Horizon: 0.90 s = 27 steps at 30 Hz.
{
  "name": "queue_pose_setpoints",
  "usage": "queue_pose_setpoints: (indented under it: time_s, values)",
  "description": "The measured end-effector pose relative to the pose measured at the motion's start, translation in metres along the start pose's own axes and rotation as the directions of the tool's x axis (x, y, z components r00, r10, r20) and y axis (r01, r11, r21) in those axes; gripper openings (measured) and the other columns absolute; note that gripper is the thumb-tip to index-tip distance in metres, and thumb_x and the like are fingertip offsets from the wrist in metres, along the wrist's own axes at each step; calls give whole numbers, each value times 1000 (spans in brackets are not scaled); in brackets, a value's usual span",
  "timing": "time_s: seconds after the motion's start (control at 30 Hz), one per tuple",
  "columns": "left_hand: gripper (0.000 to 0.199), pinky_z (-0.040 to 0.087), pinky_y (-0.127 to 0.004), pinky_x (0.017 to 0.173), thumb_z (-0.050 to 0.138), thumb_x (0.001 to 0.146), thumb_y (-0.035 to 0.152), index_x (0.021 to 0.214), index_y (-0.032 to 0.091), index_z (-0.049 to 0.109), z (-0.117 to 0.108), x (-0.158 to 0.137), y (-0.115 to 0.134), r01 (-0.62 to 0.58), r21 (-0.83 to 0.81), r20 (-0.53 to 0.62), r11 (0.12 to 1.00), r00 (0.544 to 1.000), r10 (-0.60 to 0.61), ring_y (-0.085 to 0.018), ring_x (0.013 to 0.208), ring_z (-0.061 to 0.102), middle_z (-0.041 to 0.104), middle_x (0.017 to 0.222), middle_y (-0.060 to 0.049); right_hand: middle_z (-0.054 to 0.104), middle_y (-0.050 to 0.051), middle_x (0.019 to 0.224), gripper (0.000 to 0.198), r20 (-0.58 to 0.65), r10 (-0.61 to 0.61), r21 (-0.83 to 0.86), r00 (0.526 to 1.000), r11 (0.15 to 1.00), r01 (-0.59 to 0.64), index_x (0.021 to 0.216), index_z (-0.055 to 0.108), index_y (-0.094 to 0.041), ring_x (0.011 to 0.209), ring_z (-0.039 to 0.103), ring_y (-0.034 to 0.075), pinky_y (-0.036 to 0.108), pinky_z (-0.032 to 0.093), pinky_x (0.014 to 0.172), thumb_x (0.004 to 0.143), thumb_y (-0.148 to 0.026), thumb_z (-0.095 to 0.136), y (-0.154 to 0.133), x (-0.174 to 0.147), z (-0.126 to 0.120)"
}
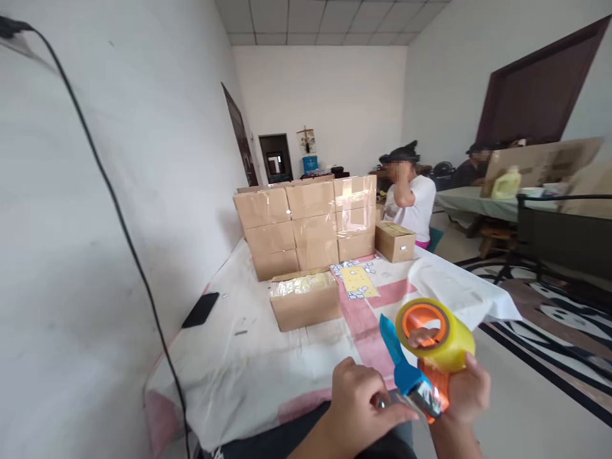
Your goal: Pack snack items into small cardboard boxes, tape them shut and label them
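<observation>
Near the table's front edge, my right hand (471, 389) is closed around a tape dispenser (406, 376) with blue and orange parts. A wide yellow roll of tape (454, 338) sits on its orange hub, and one or more fingertips show through the hub's opening. Just left of the dispenser, my left hand (358, 398) is closed, with its thumb stretched toward the dispenser's end. It seems to pinch the loose end of clear tape there, though a small shiny bit in the fist is hard to make out. Beyond both hands lies a cardboard box (306, 306) with shiny tape along its top.
Stacked cardboard boxes (313, 236) form a wall across the table. Another box (396, 245) stands to their right, near a seated person (415, 197). A black phone-like slab (201, 310) lies at left, and a yellow printed sheet (358, 280) lies mid-table. A black cable (115, 197) hangs along the wall.
</observation>
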State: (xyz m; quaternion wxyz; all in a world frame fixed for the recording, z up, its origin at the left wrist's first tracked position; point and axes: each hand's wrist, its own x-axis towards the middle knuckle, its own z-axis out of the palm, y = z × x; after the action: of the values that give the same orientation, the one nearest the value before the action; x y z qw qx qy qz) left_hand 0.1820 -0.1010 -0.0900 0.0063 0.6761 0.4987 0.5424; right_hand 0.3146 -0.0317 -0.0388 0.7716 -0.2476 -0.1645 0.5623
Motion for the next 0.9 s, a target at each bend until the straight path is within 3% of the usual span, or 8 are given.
queue_pose_setpoints:
  time_s: [0.1,0.23,0.3,0.43,0.53,0.6,0.77,0.9]
  values:
    - [59,37,-32,61,73,64,77,53,22,56,4,-3,-4,157,-96,28,983,988,-155,-10,42,53,63,47,2,73,3,114,22,9,-34,-46,999,998,35,82,73,-36,100,71,35,51,59,55,63,-44,64,3,-1,6]
    - [57,39,-33,64,77,61,75,52,23,56,1,-2,-4,230,-98,78,968,972,-222,-11,45,57,66,52,2,64,-2,133,13,-14,-93,-98,996,991,92,73,73,-40,120,63,38,61,60,76,69,-46,62,9,-1,9]
    - [57,37,-33,64,78,62,73,52,22,55,-1,-1,-4,190,-33,53,981,981,-188,-12,46,59,67,52,2,63,-3,133,13,-3,-106,-119,994,987,105,76,73,-42,121,63,38,62,61,78,70,-46,63,11,-2,8]
    - [58,30,-33,61,73,71,71,56,20,52,-8,1,-6,-11,93,-52,996,998,16,-10,48,60,68,54,3,71,2,114,24,17,-30,-100,999,994,31,90,74,-38,110,67,37,61,62,73,69,-45,63,11,-4,6]
    - [59,28,-31,61,63,80,73,59,19,53,-15,3,-7,-107,112,-96,988,988,118,-8,48,59,66,54,4,73,3,101,27,36,56,-63,998,997,-54,92,71,-29,98,70,32,49,63,67,69,-40,64,15,-1,1]
    - [61,29,-30,61,55,83,76,60,19,54,-21,4,-5,-108,85,-84,990,990,115,-7,47,55,62,51,4,72,1,96,23,31,59,-32,998,998,-58,87,69,-25,90,71,26,39,61,63,67,-36,66,20,3,-3]
    - [53,31,-27,63,66,84,59,54,18,49,-25,5,2,127,28,22,992,992,-127,-7,48,47,52,47,5,71,1,94,19,79,7,-38,997,999,-4,83,67,-26,86,70,25,39,60,64,69,-39,66,25,14,-6]
    - [45,21,-29,55,71,77,38,48,19,43,-26,12,-12,450,84,3,889,892,-451,-9,47,34,42,45,5,71,3,92,16,41,-41,-109,998,993,45,78,69,-32,88,70,30,51,59,73,68,-45,68,10,14,-12]
